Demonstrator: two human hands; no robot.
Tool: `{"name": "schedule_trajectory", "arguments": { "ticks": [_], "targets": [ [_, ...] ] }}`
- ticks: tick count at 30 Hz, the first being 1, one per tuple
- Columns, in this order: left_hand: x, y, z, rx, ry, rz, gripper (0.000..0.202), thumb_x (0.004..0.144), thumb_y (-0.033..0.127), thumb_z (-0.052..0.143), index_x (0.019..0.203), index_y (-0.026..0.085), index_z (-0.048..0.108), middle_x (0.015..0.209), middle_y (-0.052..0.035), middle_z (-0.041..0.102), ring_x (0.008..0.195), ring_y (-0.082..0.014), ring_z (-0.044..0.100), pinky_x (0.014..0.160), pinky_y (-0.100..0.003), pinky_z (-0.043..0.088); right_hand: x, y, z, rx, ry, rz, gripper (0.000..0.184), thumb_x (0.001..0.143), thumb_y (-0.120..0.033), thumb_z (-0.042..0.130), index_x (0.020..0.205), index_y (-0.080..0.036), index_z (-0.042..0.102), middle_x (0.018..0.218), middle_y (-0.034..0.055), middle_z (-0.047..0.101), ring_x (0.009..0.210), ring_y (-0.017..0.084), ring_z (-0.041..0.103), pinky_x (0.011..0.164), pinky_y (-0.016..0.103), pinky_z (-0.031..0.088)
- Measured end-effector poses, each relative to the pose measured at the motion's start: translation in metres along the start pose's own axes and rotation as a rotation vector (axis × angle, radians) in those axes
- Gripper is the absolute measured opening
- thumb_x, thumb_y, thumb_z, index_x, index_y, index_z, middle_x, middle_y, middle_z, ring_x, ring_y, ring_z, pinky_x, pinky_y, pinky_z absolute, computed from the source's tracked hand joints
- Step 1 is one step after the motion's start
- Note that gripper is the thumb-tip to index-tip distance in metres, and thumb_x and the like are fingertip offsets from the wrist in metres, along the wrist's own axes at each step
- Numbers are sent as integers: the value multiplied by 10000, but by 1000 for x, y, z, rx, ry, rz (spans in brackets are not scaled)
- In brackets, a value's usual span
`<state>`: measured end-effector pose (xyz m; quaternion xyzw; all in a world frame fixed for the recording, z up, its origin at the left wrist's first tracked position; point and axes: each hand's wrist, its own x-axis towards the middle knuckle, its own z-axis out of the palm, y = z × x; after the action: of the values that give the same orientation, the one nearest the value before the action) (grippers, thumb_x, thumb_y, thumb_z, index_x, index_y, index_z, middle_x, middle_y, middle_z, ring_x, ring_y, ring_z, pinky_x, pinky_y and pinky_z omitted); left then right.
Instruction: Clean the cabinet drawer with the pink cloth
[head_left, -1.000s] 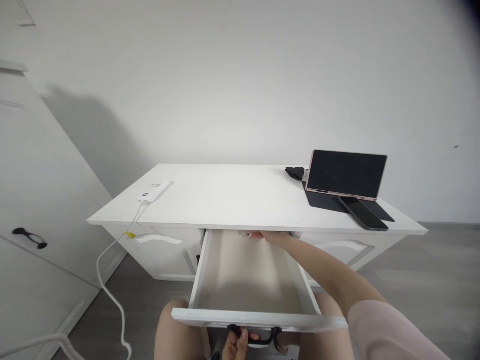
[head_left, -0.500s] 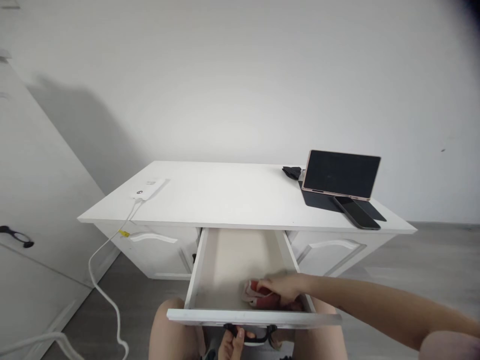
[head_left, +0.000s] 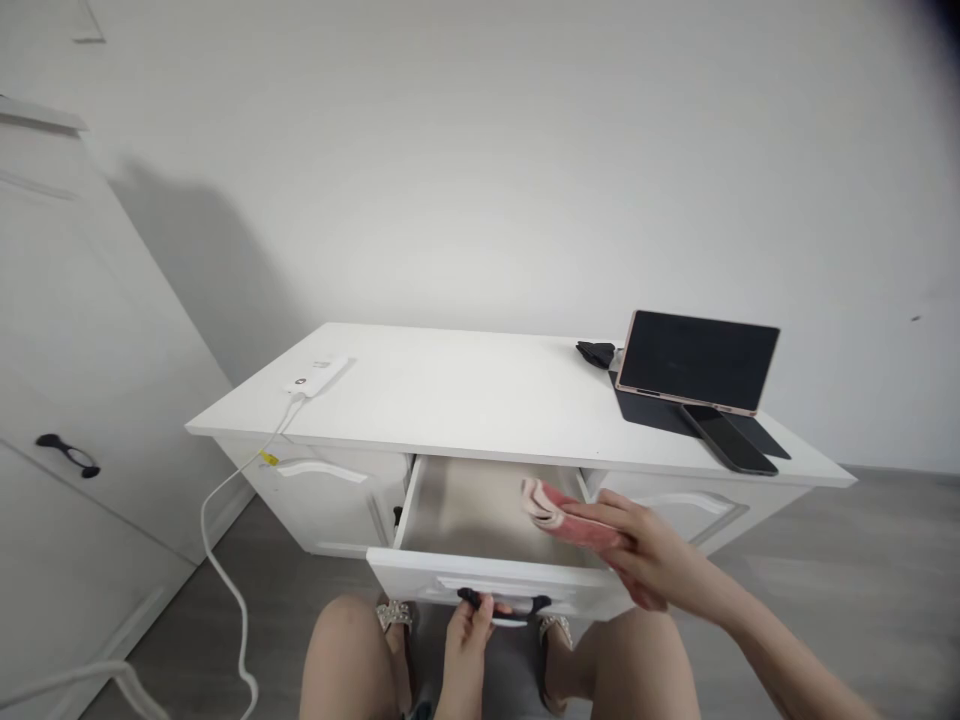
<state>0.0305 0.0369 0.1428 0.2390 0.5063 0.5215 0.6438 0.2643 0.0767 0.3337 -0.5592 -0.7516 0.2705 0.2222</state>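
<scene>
My right hand (head_left: 645, 555) is closed on a folded red and pink cloth (head_left: 568, 509) and holds it above the right side of the open drawer (head_left: 457, 505). My left hand (head_left: 469, 635) grips the drawer's black handle (head_left: 504, 604) at the front panel. The drawer is pulled partway out of the white desk (head_left: 465, 395), and the part of its inside that shows is bare. My knees sit just below the drawer front.
On the desk stand a tablet (head_left: 697, 362) on a dark mat at the right, a phone (head_left: 729, 440) in front of it, a small black object (head_left: 596, 352), and a white power strip (head_left: 316, 376) whose cable drops to the floor. A white cabinet (head_left: 67, 400) stands left.
My right hand drew the red cloth from the back of the drawer to its front, then lifted it out. The drawer has slid partway back in, my left hand still on its handle.
</scene>
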Motion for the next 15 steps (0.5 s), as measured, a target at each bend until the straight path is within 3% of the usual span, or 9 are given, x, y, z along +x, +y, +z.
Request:
{"name": "schedule_trajectory", "arguments": {
  "ticks": [2,4,7,9,11,15],
  "targets": [
    [7,7,8,-60,-7,-1,442,594,566,767,758,161,707,775,-90,747,861,-238,661,848,-347,476,-23,18,13,-164,164,119,545,812,-166,403,1300,-340,570,874,43,548,679,173,563,667,325,488],
    [13,14,15,-109,-5,16,390,627,525,766,768,167,703,805,-78,742,873,-218,657,871,-333,471,-35,38,40,-275,368,190,530,818,-170,403,1300,-311,572,899,64,537,745,209,563,666,350,483],
    [22,18,21,-154,-20,28,326,668,469,759,795,175,699,824,-63,731,882,-198,651,869,-319,470,-28,54,90,-376,723,118,519,822,-142,440,1309,-279,557,939,85,514,907,258,529,771,400,465],
    [29,17,23,-186,-47,35,302,691,447,749,815,177,699,830,-60,726,865,-184,647,853,-308,472,-11,50,120,-403,926,36,571,806,-90,446,1335,-293,523,889,63,480,825,237,491,732,393,444],
    [37,12,24,-245,-71,30,272,703,420,748,820,180,697,824,-53,719,820,-166,643,819,-297,479,10,34,144,-396,922,-46,631,791,-53,458,1371,-299,477,864,49,462,784,222,452,704,377,418],
    [52,2,24,-419,-53,-20,168,679,321,769,747,194,682,772,-34,692,748,-169,634,766,-321,508,50,-12,179,-431,752,-191,619,795,-36,474,1354,-299,497,895,64,492,801,225,420,698,369,358]
  ]
}}
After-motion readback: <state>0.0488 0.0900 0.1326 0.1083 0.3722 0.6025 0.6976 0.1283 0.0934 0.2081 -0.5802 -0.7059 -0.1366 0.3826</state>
